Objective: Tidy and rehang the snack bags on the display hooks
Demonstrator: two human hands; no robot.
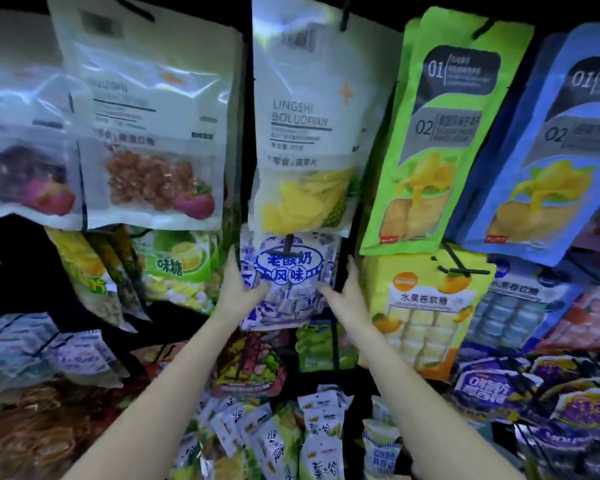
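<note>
step: centre frame, my left hand (238, 289) and right hand (347, 292) grip the blue-white bag (288, 282) sides | next: probably settle it straight on its hook (289, 245)

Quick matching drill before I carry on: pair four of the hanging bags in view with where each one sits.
1. blue-and-white bag
2. pineapple slice bag
3. green mango bag
4. yellow fruit-roll candy bag

a. top row, right of the pineapple slices
b. between both hands
c. below the green bag
d. directly above the held bag

Pairs: 1-b, 2-d, 3-a, 4-c
</note>
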